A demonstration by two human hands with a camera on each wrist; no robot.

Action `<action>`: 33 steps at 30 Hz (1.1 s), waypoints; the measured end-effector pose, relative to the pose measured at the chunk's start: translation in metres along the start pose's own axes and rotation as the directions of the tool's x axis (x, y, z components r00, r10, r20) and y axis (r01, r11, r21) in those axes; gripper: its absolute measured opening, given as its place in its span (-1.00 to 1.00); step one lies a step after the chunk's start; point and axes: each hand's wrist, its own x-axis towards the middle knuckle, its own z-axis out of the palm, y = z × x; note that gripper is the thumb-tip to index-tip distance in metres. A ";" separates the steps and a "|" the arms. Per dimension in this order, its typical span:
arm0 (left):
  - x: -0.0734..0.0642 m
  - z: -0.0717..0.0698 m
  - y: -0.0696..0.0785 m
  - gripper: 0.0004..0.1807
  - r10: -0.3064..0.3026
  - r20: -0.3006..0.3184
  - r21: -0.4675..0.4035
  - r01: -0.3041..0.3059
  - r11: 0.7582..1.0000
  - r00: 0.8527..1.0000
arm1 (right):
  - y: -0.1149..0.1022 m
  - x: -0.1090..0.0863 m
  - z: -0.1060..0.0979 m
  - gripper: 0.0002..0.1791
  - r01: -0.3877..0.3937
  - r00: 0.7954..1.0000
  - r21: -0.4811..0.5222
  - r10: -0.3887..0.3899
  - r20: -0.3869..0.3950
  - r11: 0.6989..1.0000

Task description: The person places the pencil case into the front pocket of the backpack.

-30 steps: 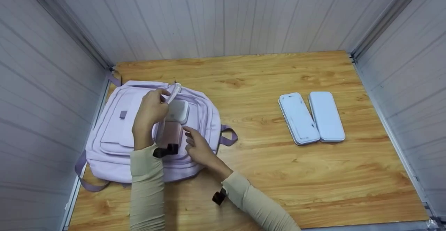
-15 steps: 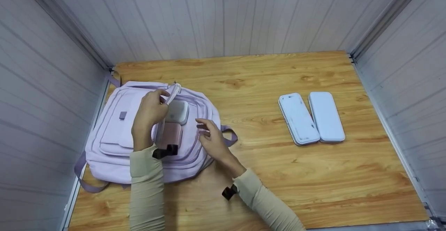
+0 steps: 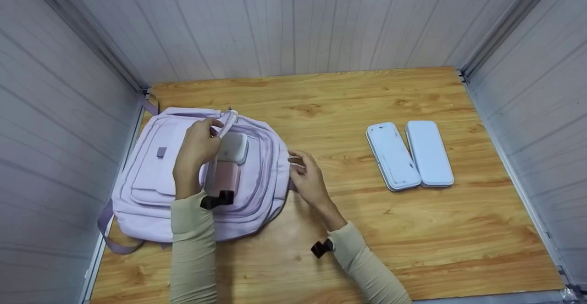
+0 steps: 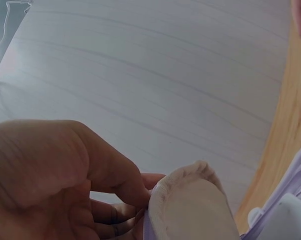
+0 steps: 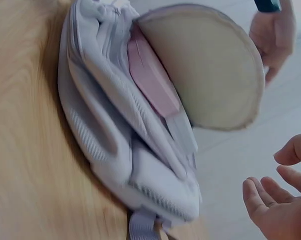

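Note:
A lilac backpack lies on the table at the left, its front compartment open. My left hand pinches the edge of the raised flap, whose beige lining shows in the left wrist view. Inside the compartment sit a white rounded box and a pink box, side by side. The pink box leans near the flap in the right wrist view. My right hand is at the bag's right edge, fingers loosely bent and holding nothing; in the right wrist view it appears apart from the bag.
Two pale blue-white oblong cases lie at the right of the wooden table, their lower ends close together. Grey panel walls stand at the back and both sides. A purple strap trails at the bag's lower left.
My right hand has drawn back from beside the pink box, moving right to the bag's edge. The left hand keeps its hold on the flap, and both boxes stay in place.

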 end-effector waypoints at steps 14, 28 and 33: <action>0.000 0.001 -0.003 -0.49 0.004 -0.003 0.004 -0.004 1.000 1.000 | 0.022 -0.017 -0.051 -0.53 -0.092 0.981 0.013 0.093 -0.173 0.996; -0.004 0.007 -0.008 -0.51 0.034 -0.038 0.003 -0.034 0.999 0.999 | 0.030 -0.036 -0.117 -0.52 -0.126 0.891 0.040 0.131 -0.435 0.991; -0.005 0.011 -0.012 -0.54 0.069 -0.060 0.004 -0.069 0.998 0.996 | 0.033 -0.042 -0.141 -0.53 -0.139 0.836 0.055 0.147 -0.529 0.989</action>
